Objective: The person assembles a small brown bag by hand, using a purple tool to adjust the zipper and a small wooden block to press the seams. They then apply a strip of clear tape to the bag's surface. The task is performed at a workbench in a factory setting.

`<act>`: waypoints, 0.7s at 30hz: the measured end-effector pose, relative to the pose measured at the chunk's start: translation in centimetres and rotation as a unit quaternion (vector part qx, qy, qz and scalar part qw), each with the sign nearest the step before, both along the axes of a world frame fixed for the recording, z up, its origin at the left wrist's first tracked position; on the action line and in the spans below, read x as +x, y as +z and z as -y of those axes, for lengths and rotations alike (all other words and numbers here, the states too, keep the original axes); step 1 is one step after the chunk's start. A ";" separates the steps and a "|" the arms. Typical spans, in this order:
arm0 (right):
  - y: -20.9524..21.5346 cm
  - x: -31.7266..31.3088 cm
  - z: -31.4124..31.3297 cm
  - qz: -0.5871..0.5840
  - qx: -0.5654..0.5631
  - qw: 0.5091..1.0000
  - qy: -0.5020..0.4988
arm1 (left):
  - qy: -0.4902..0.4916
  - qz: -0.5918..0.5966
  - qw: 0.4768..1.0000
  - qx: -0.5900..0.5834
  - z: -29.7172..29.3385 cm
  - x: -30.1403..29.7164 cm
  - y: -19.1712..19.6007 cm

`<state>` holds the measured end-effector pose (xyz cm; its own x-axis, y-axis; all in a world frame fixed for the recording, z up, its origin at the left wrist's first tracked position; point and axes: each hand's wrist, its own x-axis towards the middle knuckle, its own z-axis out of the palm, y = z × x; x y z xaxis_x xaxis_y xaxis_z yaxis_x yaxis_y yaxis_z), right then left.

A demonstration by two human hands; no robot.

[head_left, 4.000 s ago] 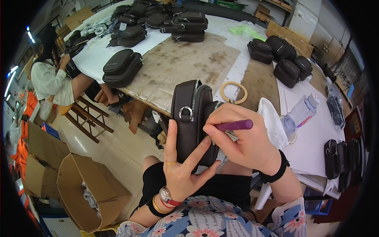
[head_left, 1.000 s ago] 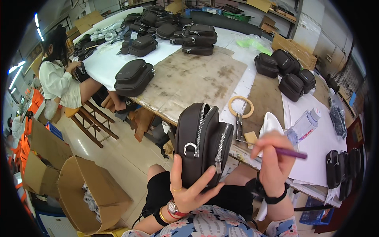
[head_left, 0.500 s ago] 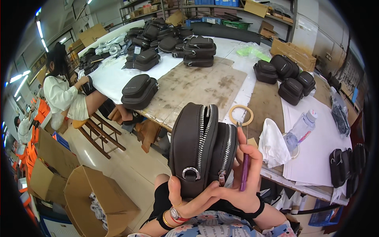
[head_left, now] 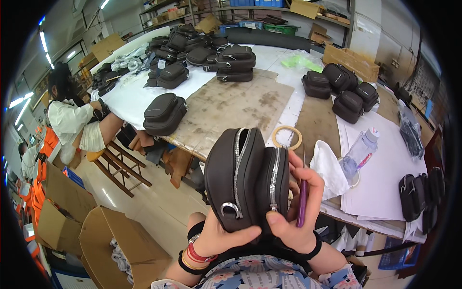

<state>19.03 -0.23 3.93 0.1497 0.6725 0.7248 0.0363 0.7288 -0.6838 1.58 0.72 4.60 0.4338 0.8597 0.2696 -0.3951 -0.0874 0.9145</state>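
A small dark brown zip bag (head_left: 226, 173) is held up in front of me, its zippered side turned toward me. My left hand (head_left: 224, 233) grips it from below on the left, the thumb along its lower edge. My right hand (head_left: 303, 212) closes on the right side, the thumb by the zipper pull (head_left: 273, 208) of the front pocket. Tucked in the same hand is a slim purple tool (head_left: 302, 202) with a thin metal tip; its exact kind is unclear. The main zipper shows a gap near the top. A metal D-ring (head_left: 231, 210) sits below it.
Similar bags stand on the table (head_left: 231, 106) at left, back and right. Nearer are a tape roll (head_left: 287, 138), a white cloth (head_left: 327, 168) and a water bottle (head_left: 361, 151). A person (head_left: 72, 115) sits at left; a cardboard box (head_left: 120, 241) stands on the floor.
The bag has turned slightly in my hands. My left hand has shifted around its lower left side, and my right thumb has moved up to the pocket's zipper pull.
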 end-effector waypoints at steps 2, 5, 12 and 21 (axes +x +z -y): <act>0.8 0.2 0.1 -0.012 -0.039 0.999 -0.002 | 0.051 0.011 0.999 0.004 -0.1 1.0 0.2; 0.8 0.7 -0.2 -0.017 -0.047 0.999 -0.005 | 0.056 -0.084 0.994 0.050 -0.4 0.9 0.5; 0.7 1.0 0.1 -0.069 -0.068 0.995 0.007 | 0.193 -0.156 0.958 0.142 -0.3 1.9 2.0; -0.2 1.2 -0.2 -0.091 -0.015 0.995 0.041 | 0.232 -0.236 0.917 0.222 0.9 1.8 3.5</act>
